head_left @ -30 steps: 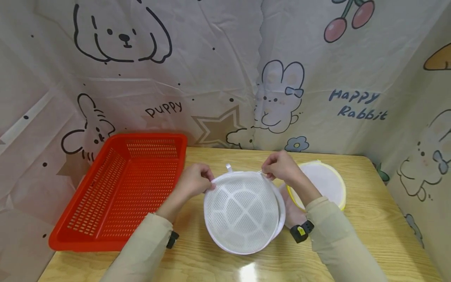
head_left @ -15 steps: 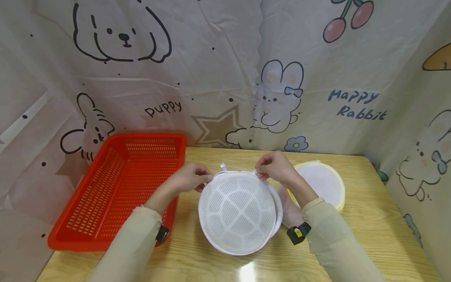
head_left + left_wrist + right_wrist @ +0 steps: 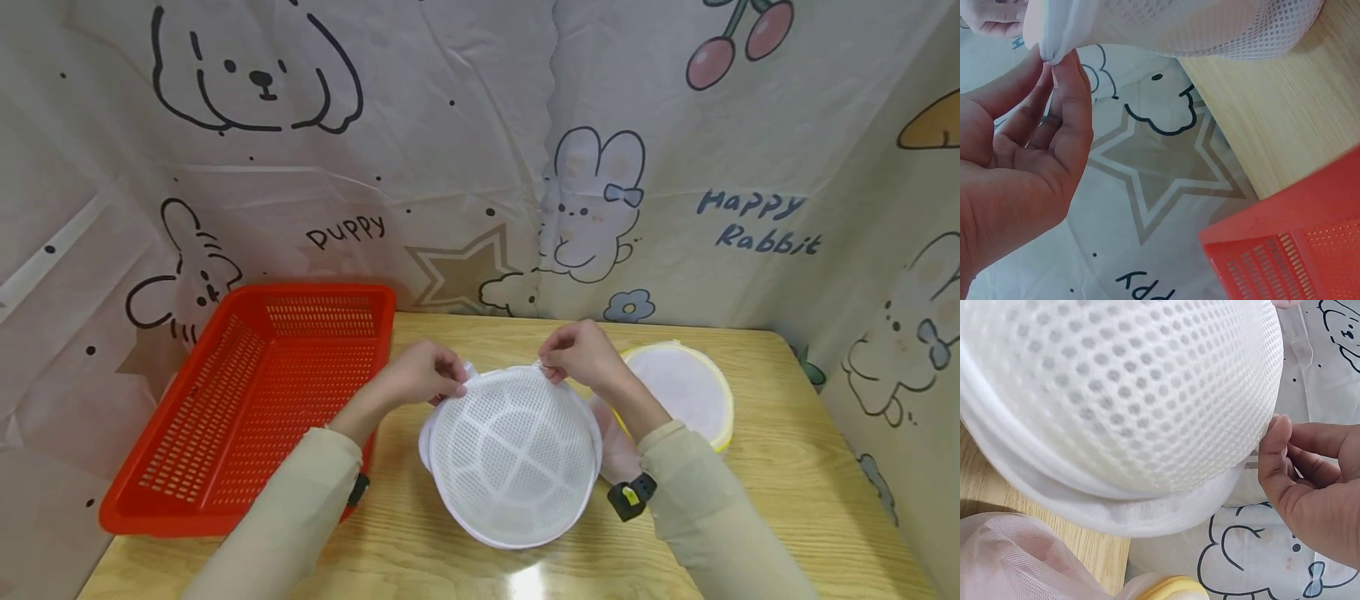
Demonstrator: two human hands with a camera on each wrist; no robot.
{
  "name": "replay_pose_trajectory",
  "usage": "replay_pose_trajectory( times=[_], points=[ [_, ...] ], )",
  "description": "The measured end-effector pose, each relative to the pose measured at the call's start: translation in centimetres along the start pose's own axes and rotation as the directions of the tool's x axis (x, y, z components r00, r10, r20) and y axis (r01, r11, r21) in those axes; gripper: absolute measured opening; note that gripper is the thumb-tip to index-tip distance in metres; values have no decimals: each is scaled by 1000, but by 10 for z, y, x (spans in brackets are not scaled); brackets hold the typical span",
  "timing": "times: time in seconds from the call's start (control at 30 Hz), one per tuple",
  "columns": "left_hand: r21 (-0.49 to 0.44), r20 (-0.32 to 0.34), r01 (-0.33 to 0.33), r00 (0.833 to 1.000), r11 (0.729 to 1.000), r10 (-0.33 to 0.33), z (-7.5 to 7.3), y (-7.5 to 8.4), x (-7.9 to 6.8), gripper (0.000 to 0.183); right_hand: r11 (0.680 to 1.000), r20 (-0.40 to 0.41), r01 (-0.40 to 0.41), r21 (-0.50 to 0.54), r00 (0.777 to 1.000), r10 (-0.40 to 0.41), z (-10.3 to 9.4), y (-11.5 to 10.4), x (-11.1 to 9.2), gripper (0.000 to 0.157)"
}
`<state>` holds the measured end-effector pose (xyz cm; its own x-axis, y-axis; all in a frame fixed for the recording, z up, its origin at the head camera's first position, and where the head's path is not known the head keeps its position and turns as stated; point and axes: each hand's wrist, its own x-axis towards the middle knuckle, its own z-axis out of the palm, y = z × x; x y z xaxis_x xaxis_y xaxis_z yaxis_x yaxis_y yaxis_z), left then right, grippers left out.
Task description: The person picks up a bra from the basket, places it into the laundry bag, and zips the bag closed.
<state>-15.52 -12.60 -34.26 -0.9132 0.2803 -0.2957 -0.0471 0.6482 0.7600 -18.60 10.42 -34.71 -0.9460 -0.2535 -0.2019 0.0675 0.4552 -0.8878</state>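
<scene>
A round white mesh laundry bag [image 3: 517, 458] is held up above the table between both hands, its flat face towards me. My left hand [image 3: 423, 375] pinches the upper left of its edge, beside a small white tab [image 3: 470, 369]. In the left wrist view, thumb and fingertips of the left hand [image 3: 1035, 137] squeeze the white border. My right hand [image 3: 581, 354] pinches the top edge right of centre; in the right wrist view the exact spot under the right hand's fingertips [image 3: 1275, 431] is hidden. A second white rim shows behind the mesh face.
At the left stands a red slotted plastic basket [image 3: 322, 290]. Right of the hands lies a round white mesh bag with yellow trim [image 3: 682, 387]. Pale pink mesh [image 3: 1010, 556] lies beside it, partly behind the right wrist. A printed curtain [image 3: 450, 150] hangs behind the table.
Over the last half second my left hand moves right, partly covering the white tab. The bag's front face shifts right, baring the rear rim at its left. My right hand stays nearly in place.
</scene>
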Motion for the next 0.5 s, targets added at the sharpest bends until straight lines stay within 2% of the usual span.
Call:
replay_pose_trajectory(
  times=[0.1, 0.23, 0.5],
  points=[
    [13, -30, 49, 998, 999, -48, 3, -1, 2, 6, 1000, -12, -9, 2, 1000, 9, 1, 0, 0, 5],
    [12, -72, 81, 994, 997, -80, 4, -3, 4, 5, 999, -33, -36, -6, 999, 35, 1, -1, 0, 6],
    [-100, -168, 97, 979, 990, -113, 0, -15, -1, 5, 995, -71, -101, -16, 992, 100, -10, 6, 1, 6]
  ],
)
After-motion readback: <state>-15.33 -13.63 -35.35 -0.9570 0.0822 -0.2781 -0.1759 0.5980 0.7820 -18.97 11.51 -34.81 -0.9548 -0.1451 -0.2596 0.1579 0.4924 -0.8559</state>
